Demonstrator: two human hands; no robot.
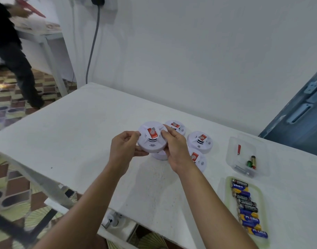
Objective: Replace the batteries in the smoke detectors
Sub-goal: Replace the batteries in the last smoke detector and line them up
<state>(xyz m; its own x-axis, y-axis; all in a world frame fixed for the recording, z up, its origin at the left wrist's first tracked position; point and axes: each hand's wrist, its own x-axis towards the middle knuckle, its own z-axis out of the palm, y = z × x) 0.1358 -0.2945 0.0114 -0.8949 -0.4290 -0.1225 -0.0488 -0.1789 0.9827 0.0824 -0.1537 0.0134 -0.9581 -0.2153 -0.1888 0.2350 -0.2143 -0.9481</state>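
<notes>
A round white smoke detector [151, 139] with a red label is held above the white table [82, 126], tilted toward me. My left hand [124, 147] grips its left rim and my right hand [175, 146] grips its right rim. Several more white detectors sit on the table behind and beside my right hand: one at the back [176, 127], one to the right [200, 141], one partly hidden by my right wrist [199, 159], and one mostly hidden under the held one [160, 155]. A pale tray [227, 191] at the front right holds a row of batteries [248, 207].
A clear plastic tub [247, 157] with a few loose batteries and a red item stands right of the detectors. Another person [10, 51] stands at the far left beside a second table. A grey cable [93, 44] hangs down the wall. A blue door [301, 114] is at right.
</notes>
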